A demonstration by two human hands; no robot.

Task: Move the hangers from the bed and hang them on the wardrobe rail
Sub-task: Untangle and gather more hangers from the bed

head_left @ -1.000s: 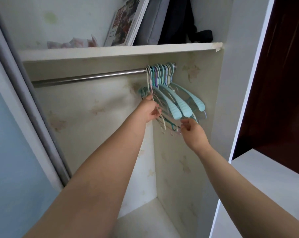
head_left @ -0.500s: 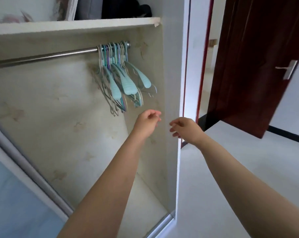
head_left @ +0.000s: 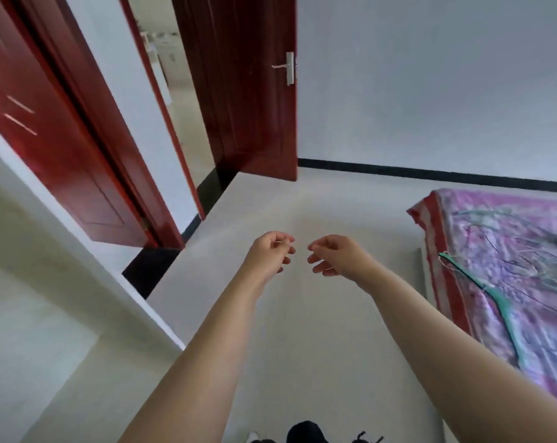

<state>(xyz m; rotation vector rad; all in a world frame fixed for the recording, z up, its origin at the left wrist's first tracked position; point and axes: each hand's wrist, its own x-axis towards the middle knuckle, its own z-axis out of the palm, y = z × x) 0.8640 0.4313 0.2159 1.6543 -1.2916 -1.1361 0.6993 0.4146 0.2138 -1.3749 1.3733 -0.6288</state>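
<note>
Both hands empty, held out over the pale floor (head_left: pixel 318 199) with fingers loosely curled: left hand (head_left: pixel 269 252) and right hand (head_left: pixel 336 255) nearly level, close together, not touching. Bed (head_left: pixel 430 238) off to the right, its near corner and red edge well apart from either hand. On the patterned cover, one green hanger (head_left: pixel 494 298) lying just inside that edge, long axis running roughly along the side of the bed, hook end toward the far corner. More hangers (head_left: pixel 507 228) farther in, blurred, thin and overlapping; number impossible to tell. Right hand clearly the nearer to the green hanger, so probably the one to reach, sideways and slightly forward across open floor. Nothing standing between hands and bed. Dark red door (head_left: pixel 248 91) ajar ahead on the left, well clear of that path. A pale panel edge (head_left: pixel 136 302) at the lower left, on the side away from the bed. Wardrobe rail not in view. Thin hangers probably apt to tangle when lifted.
</note>
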